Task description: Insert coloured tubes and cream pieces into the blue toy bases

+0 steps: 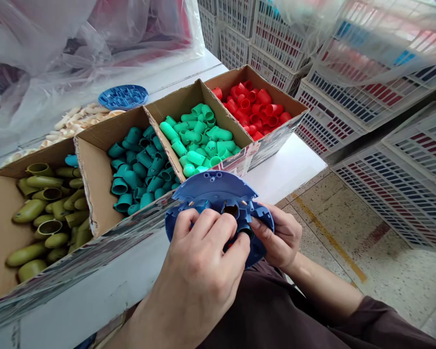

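A blue plastic toy shell, round with a raised curved flap, is tilted up in front of my lap. On its right edge my right hand is closed, thumb on the inner side. My left hand lies over the shell with curled fingers, its thumb and forefinger at a dark round opening. Inside the shell a short tube-like socket shows, and a bit of red is visible under the left fingers. My left fingertips are partly hidden, so I cannot tell whether they pinch a small part too.
Cardboard boxes hold olive parts, teal parts, green parts and red parts. Behind them are cream pieces and a blue dish of small blue pieces. White crates stand stacked at right.
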`<state>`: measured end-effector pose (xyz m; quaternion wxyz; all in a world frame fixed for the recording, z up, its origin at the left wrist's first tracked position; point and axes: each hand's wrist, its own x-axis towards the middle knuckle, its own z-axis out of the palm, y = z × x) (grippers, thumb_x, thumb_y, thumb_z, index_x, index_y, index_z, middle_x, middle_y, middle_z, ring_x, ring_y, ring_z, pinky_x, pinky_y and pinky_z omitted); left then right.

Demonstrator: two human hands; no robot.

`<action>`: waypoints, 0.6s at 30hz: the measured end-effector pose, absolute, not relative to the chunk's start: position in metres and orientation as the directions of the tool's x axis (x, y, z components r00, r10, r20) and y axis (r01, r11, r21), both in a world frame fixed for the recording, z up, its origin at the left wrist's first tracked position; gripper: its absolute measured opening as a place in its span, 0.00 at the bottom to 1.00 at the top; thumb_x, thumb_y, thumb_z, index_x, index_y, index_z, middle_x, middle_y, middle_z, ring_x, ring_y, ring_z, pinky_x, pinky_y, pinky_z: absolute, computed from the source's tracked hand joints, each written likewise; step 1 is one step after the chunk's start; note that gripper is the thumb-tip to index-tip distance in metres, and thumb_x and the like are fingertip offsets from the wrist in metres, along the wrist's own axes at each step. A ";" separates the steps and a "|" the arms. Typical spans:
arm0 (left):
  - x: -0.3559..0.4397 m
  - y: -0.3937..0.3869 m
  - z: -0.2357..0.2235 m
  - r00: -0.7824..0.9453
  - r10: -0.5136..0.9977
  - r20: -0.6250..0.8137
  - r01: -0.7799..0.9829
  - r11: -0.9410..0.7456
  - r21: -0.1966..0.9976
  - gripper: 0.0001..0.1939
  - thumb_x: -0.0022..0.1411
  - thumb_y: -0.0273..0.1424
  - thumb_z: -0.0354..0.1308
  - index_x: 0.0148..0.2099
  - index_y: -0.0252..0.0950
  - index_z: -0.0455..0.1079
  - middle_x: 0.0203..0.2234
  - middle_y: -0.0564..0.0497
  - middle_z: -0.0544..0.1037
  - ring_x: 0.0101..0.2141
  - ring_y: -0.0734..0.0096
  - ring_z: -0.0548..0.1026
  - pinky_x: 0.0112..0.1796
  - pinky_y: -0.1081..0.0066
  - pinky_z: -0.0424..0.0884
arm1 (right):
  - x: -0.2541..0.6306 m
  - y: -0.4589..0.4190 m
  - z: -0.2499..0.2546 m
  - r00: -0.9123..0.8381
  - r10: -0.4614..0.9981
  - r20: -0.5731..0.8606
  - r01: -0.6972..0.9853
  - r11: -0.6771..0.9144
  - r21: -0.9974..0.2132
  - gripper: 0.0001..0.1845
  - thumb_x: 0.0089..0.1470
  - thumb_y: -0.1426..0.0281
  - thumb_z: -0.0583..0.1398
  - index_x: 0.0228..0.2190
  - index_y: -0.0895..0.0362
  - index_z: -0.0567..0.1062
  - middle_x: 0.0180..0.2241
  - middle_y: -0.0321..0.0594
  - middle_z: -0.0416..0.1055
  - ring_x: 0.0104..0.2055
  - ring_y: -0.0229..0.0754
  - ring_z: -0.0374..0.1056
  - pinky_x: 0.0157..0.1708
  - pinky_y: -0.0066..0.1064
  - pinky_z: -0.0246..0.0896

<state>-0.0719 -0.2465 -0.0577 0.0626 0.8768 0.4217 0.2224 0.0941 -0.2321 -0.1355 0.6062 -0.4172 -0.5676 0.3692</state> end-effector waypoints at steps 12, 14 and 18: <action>-0.073 -0.233 -0.049 0.461 0.829 0.318 0.847 -0.517 0.120 0.34 0.58 0.24 0.60 0.67 0.31 0.61 0.59 0.32 0.71 0.60 0.36 0.65 0.59 0.37 0.57 | 0.083 -0.236 -0.140 -0.043 0.891 0.452 0.001 0.453 -0.892 0.14 0.58 0.75 0.64 0.47 0.53 0.80 0.24 0.32 0.76 0.19 0.34 0.67 0.22 0.22 0.65; -0.068 -0.232 -0.051 0.469 0.844 0.260 0.854 -0.509 0.113 0.29 0.58 0.23 0.58 0.63 0.32 0.67 0.52 0.35 0.75 0.54 0.38 0.70 0.54 0.38 0.62 | 0.080 -0.236 -0.139 -0.066 0.867 0.494 0.036 0.496 -0.867 0.16 0.58 0.74 0.64 0.48 0.53 0.79 0.25 0.32 0.76 0.20 0.34 0.68 0.22 0.22 0.65; -0.070 -0.235 -0.039 0.506 0.827 0.244 0.829 -0.545 0.127 0.21 0.61 0.23 0.55 0.57 0.35 0.72 0.48 0.39 0.77 0.49 0.43 0.73 0.48 0.41 0.66 | 0.084 -0.236 -0.133 -0.074 0.832 0.550 0.089 0.555 -0.827 0.19 0.57 0.76 0.61 0.49 0.52 0.79 0.26 0.33 0.78 0.21 0.36 0.70 0.25 0.24 0.69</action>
